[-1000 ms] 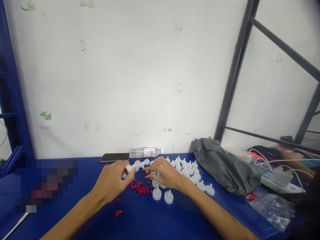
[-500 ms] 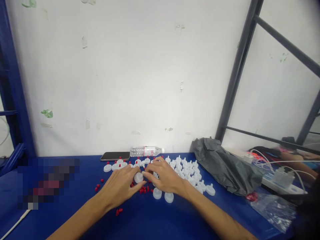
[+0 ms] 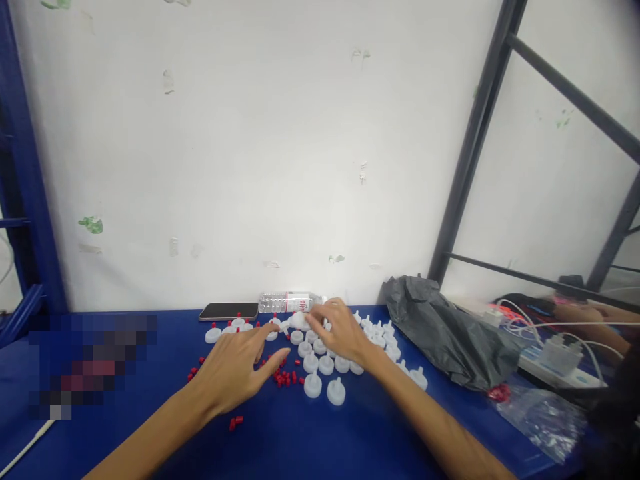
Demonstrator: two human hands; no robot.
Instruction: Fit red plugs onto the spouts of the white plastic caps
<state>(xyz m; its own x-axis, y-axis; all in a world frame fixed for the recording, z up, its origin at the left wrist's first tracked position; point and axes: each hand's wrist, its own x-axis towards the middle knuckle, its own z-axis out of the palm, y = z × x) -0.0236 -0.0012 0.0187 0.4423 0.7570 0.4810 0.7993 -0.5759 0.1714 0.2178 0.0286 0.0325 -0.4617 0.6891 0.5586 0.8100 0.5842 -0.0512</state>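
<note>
My right hand (image 3: 340,331) grips a white nozzle cap (image 3: 300,321) by its rim, the cap tipped on its side with its spout pointing left. My left hand (image 3: 239,365) is just left of it, thumb and forefinger spread apart. Its forefinger tip is close to the spout; whether they touch I cannot tell. Small red tips (image 3: 284,379) lie loose on the table below the hands. Several white nozzle caps (image 3: 336,392) without red tips stand below and beyond my right hand. White caps with red tips (image 3: 213,333) stand beyond my left hand.
A phone (image 3: 229,311) and a clear water bottle (image 3: 285,302) lie against the wall. To the right are a grey plastic bag (image 3: 440,333), a clear bag (image 3: 543,420) and a power strip (image 3: 565,367) with cables. The blue table (image 3: 280,440) spreads beneath. A blurred patch covers something at left.
The white nozzle cap has gone from between both hands up and to the right in my right hand, its spout now turned left. My left hand's fingers have come away from the cap's body.
</note>
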